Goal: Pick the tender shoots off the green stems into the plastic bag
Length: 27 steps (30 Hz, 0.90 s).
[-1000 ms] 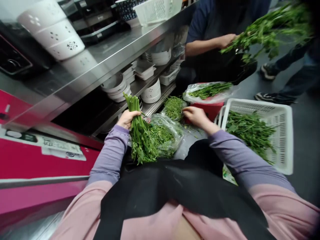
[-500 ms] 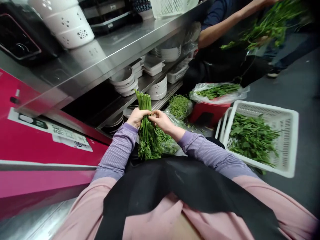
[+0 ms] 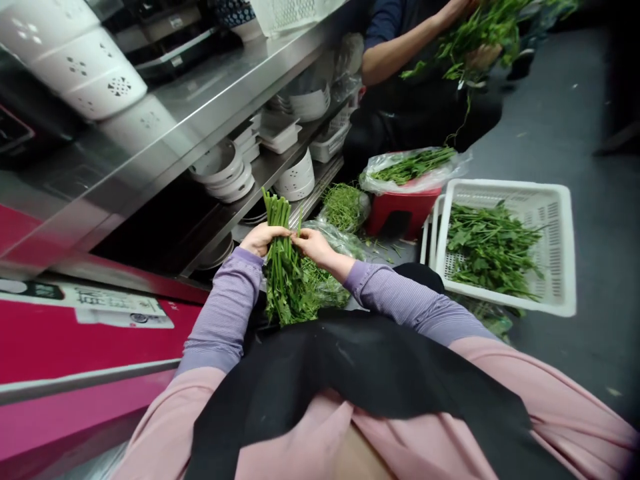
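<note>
In front of my apron, my left hand [image 3: 258, 240] is closed round a bunch of leafy green stalks [image 3: 283, 277]. The cut ends point up and away from me, and the leaves hang down toward my lap. My right hand [image 3: 317, 247] is beside it, thumb and fingers pinched on a single green stalk [image 3: 300, 220] at the right side of the bunch. The fingertips of both hands nearly meet. Below my right wrist are more greens in a clear plastic bag [image 3: 334, 295], partly hidden by the bunch.
To the right stands a white slotted basket [image 3: 560, 247] holding leafy greens. Ahead, a red container [image 3: 407, 207] bears a plastic bag of stalks, beside bagged trimmings [image 3: 345, 207]. A co-worker's arm [image 3: 395, 57] handles greens. Steel shelving [image 3: 200, 120] with white bowls [image 3: 225, 173] lies left.
The view has shifted, so the surroundings sit further left. A single stalk now stands up apart from the bunch at my right fingertips. My left hand keeps its grip.
</note>
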{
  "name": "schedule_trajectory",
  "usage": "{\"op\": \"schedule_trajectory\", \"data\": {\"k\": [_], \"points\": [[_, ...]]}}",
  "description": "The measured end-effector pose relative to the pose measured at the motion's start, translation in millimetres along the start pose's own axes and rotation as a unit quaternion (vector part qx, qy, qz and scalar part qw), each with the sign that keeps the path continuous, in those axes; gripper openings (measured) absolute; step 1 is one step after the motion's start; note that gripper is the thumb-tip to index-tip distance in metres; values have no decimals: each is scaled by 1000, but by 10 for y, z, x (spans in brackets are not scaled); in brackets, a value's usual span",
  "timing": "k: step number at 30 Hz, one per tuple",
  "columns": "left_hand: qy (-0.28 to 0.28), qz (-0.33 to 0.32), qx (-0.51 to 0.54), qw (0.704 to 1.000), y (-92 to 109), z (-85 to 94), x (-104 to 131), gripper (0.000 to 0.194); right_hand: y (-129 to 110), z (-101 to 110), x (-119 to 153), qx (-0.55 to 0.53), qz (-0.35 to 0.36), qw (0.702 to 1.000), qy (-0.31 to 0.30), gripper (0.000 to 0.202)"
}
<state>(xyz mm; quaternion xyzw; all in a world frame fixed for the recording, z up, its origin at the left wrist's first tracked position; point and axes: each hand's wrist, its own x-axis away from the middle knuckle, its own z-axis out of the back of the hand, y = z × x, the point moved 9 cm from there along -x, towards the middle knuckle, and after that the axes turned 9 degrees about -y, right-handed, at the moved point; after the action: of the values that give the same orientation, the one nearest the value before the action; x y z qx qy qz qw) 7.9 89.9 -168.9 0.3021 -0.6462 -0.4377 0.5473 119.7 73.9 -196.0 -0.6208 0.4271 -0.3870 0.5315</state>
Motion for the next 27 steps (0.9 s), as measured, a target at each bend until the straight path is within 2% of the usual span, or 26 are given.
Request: {"op": "schedule_trajectory", "data": {"k": [4, 8, 11, 13, 15, 17, 21, 24, 27], "points": [[32, 0, -29, 999, 3, 19, -51, 19, 103, -31, -29, -16, -1, 1000, -6, 11], [64, -13, -15, 998, 45, 38, -14, 19, 122, -54, -34, -66, -12, 998, -16, 16], [59, -30, -3, 998, 122, 15, 97, 22, -27, -1, -63, -67, 1, 997, -33, 17], [43, -53, 0, 998, 200, 2, 209, 24, -214, 168, -95, -45, 34, 998, -16, 19], [38, -91, 7, 995, 296, 54, 348, 26, -393, 475, -118, -46, 68, 996, 38, 19], [46, -135, 25, 990, 385, 185, 500, 27, -496, 875, -110, -75, 85, 987, 112, 20], [98, -198, 82, 972, 504, 611, 772, 30, -599, 1726, 30, -105, 105, 958, 246, 18], [153, -204, 107, 961, 555, 910, 908, 29, -825, 2456, 267, -44, 136, 926, 350, 23], [206, -198, 116, 951, 588, 1124, 1012, 24, -1192, 3324, 638, 54, 129, 875, 464, 37]]}}
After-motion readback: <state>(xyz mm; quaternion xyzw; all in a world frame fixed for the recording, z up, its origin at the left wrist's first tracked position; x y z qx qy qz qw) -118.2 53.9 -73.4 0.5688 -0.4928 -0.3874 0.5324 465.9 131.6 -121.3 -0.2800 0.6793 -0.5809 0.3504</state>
